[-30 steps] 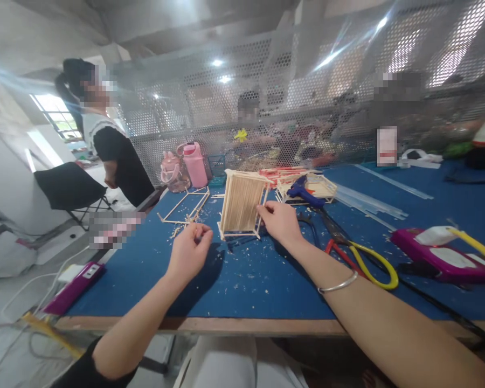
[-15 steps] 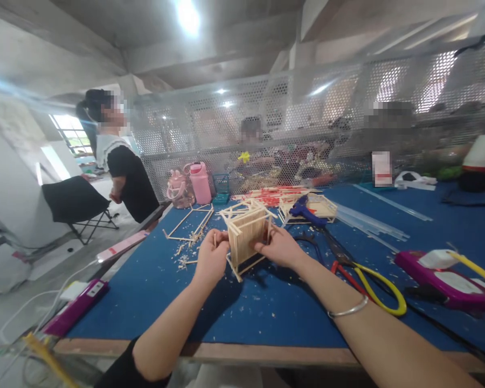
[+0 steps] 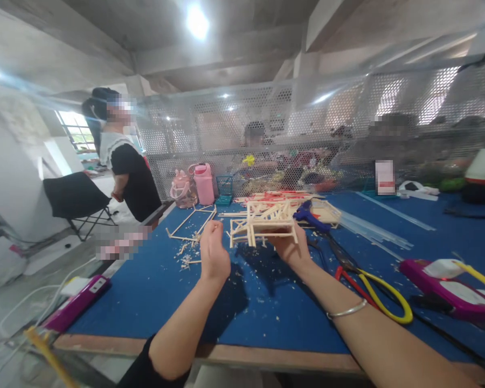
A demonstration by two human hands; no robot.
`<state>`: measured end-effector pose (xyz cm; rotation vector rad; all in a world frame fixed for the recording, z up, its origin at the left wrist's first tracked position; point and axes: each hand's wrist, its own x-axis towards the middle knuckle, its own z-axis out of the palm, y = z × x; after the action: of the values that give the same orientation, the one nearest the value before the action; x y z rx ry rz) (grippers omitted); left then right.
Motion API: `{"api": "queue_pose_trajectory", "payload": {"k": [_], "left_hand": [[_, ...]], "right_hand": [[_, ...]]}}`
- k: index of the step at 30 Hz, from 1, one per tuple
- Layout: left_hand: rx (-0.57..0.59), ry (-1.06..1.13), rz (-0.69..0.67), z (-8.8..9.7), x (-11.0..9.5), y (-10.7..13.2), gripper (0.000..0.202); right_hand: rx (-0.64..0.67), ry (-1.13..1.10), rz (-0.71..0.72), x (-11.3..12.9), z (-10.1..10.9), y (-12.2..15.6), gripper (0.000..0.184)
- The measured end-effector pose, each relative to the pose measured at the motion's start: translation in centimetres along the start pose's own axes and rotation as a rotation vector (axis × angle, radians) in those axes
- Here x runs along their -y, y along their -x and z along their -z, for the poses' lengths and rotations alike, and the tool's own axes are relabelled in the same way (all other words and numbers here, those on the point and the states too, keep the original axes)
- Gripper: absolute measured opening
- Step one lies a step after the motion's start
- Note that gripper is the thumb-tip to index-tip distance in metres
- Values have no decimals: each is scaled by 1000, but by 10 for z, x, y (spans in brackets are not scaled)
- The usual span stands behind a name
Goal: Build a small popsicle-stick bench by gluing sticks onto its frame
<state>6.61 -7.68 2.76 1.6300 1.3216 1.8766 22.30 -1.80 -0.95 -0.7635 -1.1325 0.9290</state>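
My right hand (image 3: 291, 247) holds a small frame model of thin wooden sticks (image 3: 264, 222) from below, lifted above the blue table (image 3: 242, 302) and lying roughly level. My left hand (image 3: 213, 253) hovers just left of the model with its fingers curled and pinched together; what they hold, if anything, I cannot make out. A silver bangle (image 3: 346, 311) sits on my right wrist.
Loose sticks and a flat stick frame (image 3: 191, 226) lie beyond my left hand. A blue glue gun (image 3: 308, 215), shears with red and yellow handles (image 3: 372, 283), a purple box (image 3: 448, 288) and pink bottles (image 3: 204, 183) surround the work. A person (image 3: 125, 161) stands at the left; mesh screen behind.
The stick model went from standing on the table to lifted and tipped level in my right hand. My left hand came off the model's side and now hovers beside it.
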Motion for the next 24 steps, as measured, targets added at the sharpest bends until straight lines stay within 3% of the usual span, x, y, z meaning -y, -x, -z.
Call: {"api": "queue_pose_trajectory", "payload": {"k": [3,6,8,12,14,18,24], "left_hand": [[94,255,197,5,-1,3,22],[221,482,363,7,1,5,13],[260,548,413,8,2,6,24],[214,611,509,13,-2,8,44],[212,608,570,14,-4,9,43],[314,568,671,13,-4,14,36],[326,592,667,10,-1,19,33]], "right_hand": [[-77,-231,-75,-5,-1,-4,28],[-57,-232,-64,-8,0,-6,28],[-20,-227,-70,-9,1,-6,28],[-30,-249,-96,-10,4,-5,24],[-39,-237,-84,-11,5,-5,21],[-64,-196,-41,-15,6,-5,16],[-45,-124,1,-25,9,-7,18]]}}
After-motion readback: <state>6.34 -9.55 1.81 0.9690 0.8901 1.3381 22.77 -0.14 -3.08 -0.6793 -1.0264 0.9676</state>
